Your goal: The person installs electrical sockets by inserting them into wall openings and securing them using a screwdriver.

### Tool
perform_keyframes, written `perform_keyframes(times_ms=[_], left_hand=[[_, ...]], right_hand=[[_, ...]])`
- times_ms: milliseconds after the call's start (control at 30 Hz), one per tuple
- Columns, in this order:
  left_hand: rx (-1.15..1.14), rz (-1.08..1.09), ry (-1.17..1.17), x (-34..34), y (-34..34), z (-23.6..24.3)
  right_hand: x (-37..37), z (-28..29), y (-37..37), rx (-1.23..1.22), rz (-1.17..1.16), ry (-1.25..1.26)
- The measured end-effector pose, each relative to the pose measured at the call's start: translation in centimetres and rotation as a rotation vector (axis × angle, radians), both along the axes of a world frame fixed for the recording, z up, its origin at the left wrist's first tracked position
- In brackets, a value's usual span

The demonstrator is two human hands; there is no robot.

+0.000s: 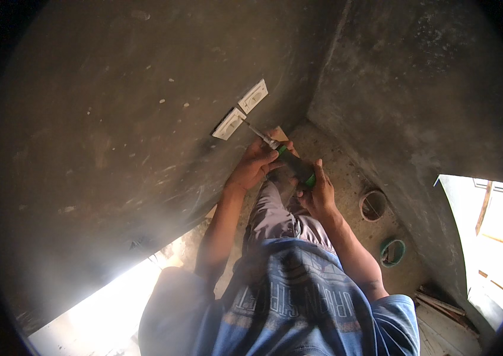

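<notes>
A black and green cordless screwdriver (pixel 296 165) with a long thin bit is held between my two hands. My left hand (pixel 252 165) is closed around its front end, just behind the metal chuck. At the rear, my right hand (pixel 321 194) grips the handle, thumb lying along its side. The bit's tip meets the right edge of the nearer white wall socket (pixel 229 124); whether it sits in a screw is too small to tell. A second white socket (pixel 254 96) is mounted just beyond it. Some fingers of both hands are hidden by the tool.
The dark plastered wall (pixel 115 142) on my left meets another wall (pixel 423 101) at a corner ahead. A round reddish container (pixel 373 206) and a green one (pixel 392 253) stand on the floor to my right. Wood strips (pixel 444 304) lie near a bright opening (pixel 500 243).
</notes>
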State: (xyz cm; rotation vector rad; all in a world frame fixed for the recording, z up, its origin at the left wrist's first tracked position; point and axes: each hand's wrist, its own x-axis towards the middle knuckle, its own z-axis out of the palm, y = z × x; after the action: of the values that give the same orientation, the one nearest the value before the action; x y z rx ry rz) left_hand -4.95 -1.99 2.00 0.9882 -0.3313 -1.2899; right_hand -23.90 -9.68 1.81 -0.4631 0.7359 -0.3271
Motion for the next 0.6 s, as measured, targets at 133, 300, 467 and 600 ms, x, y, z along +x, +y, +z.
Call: perform_keyframes(times_ms=[133,300,467,600], left_hand=[[0.303,0.039,-0.301,-0.1,-0.3,0.2],[0.284,0.03,-0.338,-0.4,0.0,-0.1],[0.316,0.056,-0.309,-1.1,0.3,1.1],[0.158,0.153,-0.301,-1.7,-0.8,-0.9]], right_hand=[[0.7,0.2,1.9,-0.878,-0.096,0.176],[0.5,1.3,1.7,-0.556,0.091,0.154],[2.3,1.2,3.6,-0.816,-0.286,0.175],[1.2,0.2,1.9,-1.346,-0.107,0.29]])
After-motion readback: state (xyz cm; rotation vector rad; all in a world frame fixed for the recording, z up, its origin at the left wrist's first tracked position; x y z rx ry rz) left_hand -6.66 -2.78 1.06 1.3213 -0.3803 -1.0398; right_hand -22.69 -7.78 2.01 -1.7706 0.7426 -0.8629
